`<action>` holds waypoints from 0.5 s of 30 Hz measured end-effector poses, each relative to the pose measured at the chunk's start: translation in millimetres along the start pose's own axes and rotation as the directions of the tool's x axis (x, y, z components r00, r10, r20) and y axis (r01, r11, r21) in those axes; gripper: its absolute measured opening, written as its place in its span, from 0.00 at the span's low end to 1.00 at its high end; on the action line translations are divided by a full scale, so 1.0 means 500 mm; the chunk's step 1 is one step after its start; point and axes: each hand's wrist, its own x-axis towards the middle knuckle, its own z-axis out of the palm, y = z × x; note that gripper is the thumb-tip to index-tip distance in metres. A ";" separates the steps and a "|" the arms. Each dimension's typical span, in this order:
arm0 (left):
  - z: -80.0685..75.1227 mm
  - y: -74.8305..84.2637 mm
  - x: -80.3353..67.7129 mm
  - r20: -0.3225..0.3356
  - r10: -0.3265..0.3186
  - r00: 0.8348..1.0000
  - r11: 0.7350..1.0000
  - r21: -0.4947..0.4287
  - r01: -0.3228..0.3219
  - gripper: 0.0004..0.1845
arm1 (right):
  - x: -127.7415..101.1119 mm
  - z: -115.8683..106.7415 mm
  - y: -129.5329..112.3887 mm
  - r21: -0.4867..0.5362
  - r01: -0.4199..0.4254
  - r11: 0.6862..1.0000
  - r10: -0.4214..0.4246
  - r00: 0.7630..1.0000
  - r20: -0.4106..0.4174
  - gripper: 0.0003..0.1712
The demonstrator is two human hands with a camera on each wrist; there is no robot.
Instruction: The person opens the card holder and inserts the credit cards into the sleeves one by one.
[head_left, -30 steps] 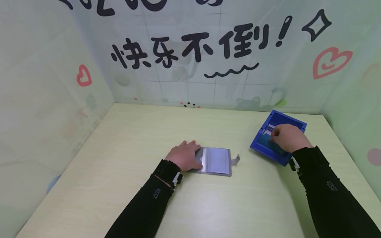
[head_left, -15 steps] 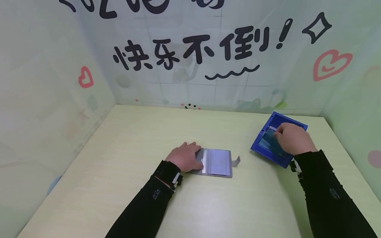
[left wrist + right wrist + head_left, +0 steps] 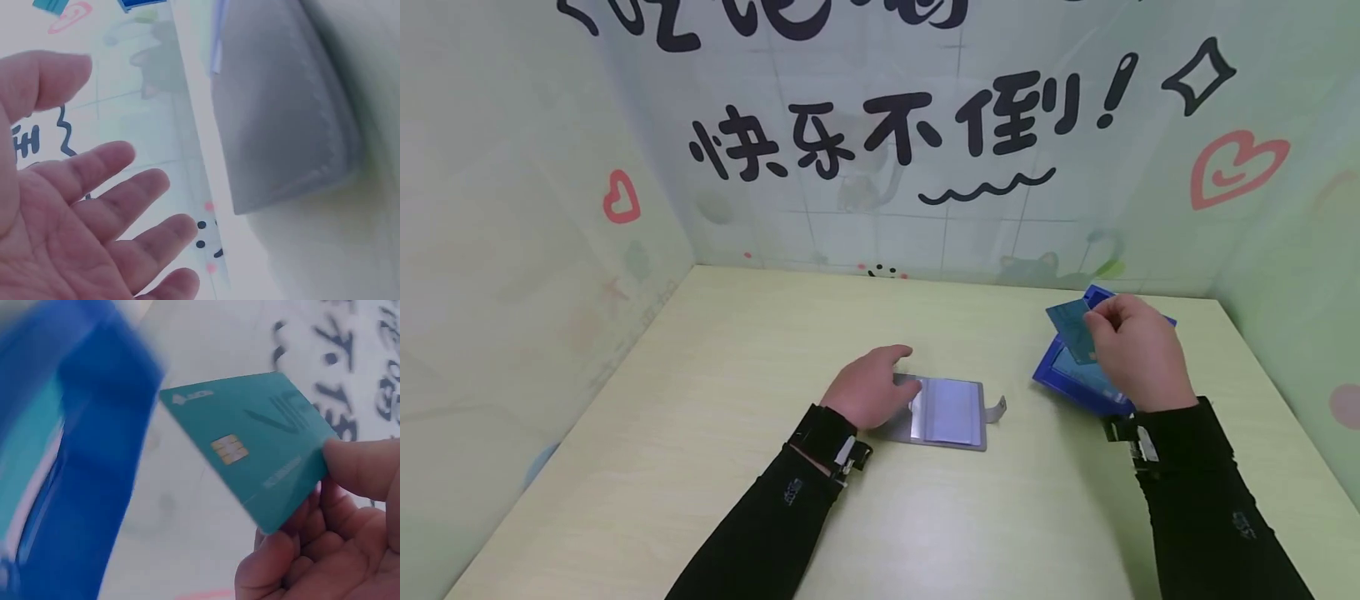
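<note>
Above the blue tray (image 3: 1052, 377), my right hand (image 3: 1138, 350) pinches a teal bank card (image 3: 250, 447) by one end. The card's gold chip and large "VIP"-like lettering show in the right wrist view. Inside the tray lies more teal card material (image 3: 1086, 373), partly hidden by the hand. My left hand (image 3: 868, 387) hovers at the left part of an open grey card holder (image 3: 953, 412). Its fingers are spread and relaxed, and in the left wrist view the palm holds nothing, with the grey cover (image 3: 281, 106) beside it. Clear plastic sleeves fill the holder's right side.
The holder's strap (image 3: 996, 410) sticks out to the right, toward the tray. A pale wooden table (image 3: 700, 467) carries everything, with a printed backdrop (image 3: 850, 225) standing behind it and along both sides.
My right hand has drawn the teal card up out of the tray. My left hand, earlier resting flat on the holder, has lifted and turned with its thumb and fingers apart.
</note>
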 end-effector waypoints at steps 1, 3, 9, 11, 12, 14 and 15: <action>-0.001 0.002 -0.001 -0.007 0.000 1.000 1.000 -0.018 0.000 0.31 | -0.002 0.006 -0.008 0.024 0.003 1.000 -0.003 1.000 0.003 0.20; -0.004 0.006 -0.004 -0.017 -0.001 1.000 0.999 -0.046 0.001 0.31 | -0.007 0.022 -0.025 0.073 0.004 0.997 -0.005 1.000 0.006 0.20; -0.008 0.016 -0.009 -0.039 0.005 0.999 0.990 -0.140 -0.011 0.34 | -0.019 0.091 -0.075 0.302 -0.022 0.953 0.013 0.999 0.031 0.18; -0.010 0.022 -0.011 -0.045 0.012 0.999 0.984 -0.180 -0.020 0.34 | -0.022 0.112 -0.088 0.366 -0.036 0.930 0.017 0.998 0.057 0.17; -0.010 0.025 -0.011 -0.047 0.016 0.999 0.979 -0.200 -0.025 0.35 | -0.024 0.122 -0.093 0.393 -0.043 0.919 0.015 0.997 0.073 0.16; -0.012 0.031 -0.013 -0.054 0.034 0.998 0.970 -0.239 -0.046 0.36 | -0.028 0.136 -0.102 0.435 -0.059 0.899 0.016 0.995 0.102 0.15; -0.013 0.035 -0.014 -0.054 0.043 0.998 0.964 -0.260 -0.056 0.36 | -0.030 0.141 -0.105 0.449 -0.064 0.891 0.015 0.994 0.112 0.14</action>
